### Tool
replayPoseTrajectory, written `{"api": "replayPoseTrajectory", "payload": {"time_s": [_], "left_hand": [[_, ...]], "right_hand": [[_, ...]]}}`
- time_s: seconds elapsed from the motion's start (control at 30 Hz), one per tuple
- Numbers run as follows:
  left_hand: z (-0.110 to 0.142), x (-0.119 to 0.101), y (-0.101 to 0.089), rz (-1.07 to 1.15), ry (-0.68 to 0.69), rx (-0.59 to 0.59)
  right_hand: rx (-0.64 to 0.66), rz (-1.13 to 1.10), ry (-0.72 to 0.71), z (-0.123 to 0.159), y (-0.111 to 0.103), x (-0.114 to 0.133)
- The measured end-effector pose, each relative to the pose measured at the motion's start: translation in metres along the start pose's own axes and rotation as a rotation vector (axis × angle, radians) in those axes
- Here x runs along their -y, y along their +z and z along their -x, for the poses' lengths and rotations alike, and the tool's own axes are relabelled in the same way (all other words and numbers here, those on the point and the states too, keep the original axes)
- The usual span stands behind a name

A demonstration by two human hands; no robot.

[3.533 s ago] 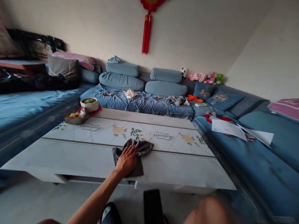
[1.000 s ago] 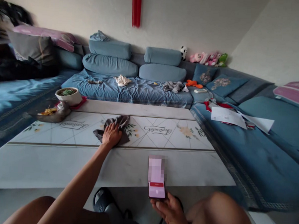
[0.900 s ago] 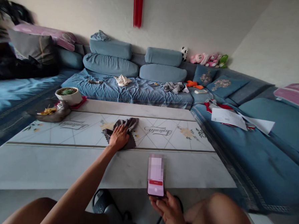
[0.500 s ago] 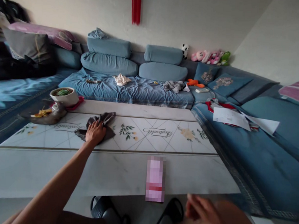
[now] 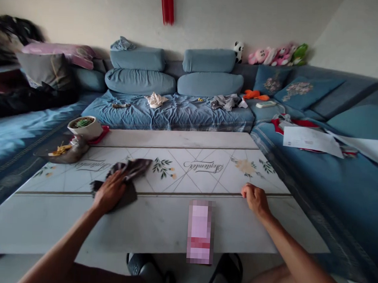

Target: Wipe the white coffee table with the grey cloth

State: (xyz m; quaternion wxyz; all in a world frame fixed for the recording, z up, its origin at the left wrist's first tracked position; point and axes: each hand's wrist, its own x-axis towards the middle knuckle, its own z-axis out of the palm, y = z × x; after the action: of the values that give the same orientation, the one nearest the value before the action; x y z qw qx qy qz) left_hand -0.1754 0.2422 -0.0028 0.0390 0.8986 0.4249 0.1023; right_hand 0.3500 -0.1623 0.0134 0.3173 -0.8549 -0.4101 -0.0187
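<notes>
Inspection of the white marble-patterned table (image 5: 159, 224) found a dark grey cloth (image 5: 130, 168) on the left half of the top, near the gold line running across it, bunched at its far end. The left hand (image 5: 109, 191) lies on the cloth, fingers together and pressing down, not closed around it. The right hand (image 5: 256, 200) is apart from the cloth, near the table's right edge, fingers lightly curled with the tips on the top, holding nothing. Between the hands, near the front edge, is a phone (image 5: 200, 231), too blurred to read. At the back left corner stand a bowl (image 5: 85, 127) with a succulent, on a red mat (image 5: 103, 133), and beside it a brown dish (image 5: 66, 155) holding yellow scraps. Behind and to the right runs a blue sofa (image 5: 168, 115), carrying papers (image 5: 309, 141), a remote (image 5: 265, 104) and stuffed toys (image 5: 276, 56). Slippers (image 5: 226, 272) show below the table.
</notes>
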Motion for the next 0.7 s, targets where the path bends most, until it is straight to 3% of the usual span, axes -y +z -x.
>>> {"api": "replayPoseTrajectory", "payload": {"time_s": [0.07,0.13,0.23,0.33,0.43,0.5,0.53,0.6,0.7], "left_hand": [[-0.023,0.025,-0.015,-0.044,-0.175,-0.029],[-0.06,0.014,-0.026,-0.065,-0.312,-0.039],[-0.121,-0.053,-0.026,-0.053,-0.341,-0.023],[-0.161,-0.141,-0.011,-0.009,-0.188,0.0],[-0.153,-0.213,0.007,0.048,0.063,0.054],[-0.119,-0.233,0.015,0.076,0.232,0.1],[-0.097,-0.229,0.017,0.084,0.299,0.125],[-0.05,-0.193,0.02,0.087,0.382,0.165],[-0.003,-0.091,0.013,0.07,0.291,0.134]], "right_hand": [[0.026,-0.081,0.027,0.001,0.003,-0.008],[0.029,-0.13,0.063,-0.002,0.005,-0.012],[0.013,-0.152,0.115,-0.006,0.005,-0.011],[0.001,-0.143,0.134,-0.006,0.002,-0.003],[-0.004,-0.123,0.113,-0.003,-0.002,0.005],[-0.004,-0.107,0.089,-0.001,-0.004,0.007],[-0.003,-0.1,0.079,0.0,-0.004,0.006],[-0.001,-0.092,0.071,0.001,-0.002,0.003],[-0.005,-0.061,0.046,0.001,0.004,-0.005]]}}
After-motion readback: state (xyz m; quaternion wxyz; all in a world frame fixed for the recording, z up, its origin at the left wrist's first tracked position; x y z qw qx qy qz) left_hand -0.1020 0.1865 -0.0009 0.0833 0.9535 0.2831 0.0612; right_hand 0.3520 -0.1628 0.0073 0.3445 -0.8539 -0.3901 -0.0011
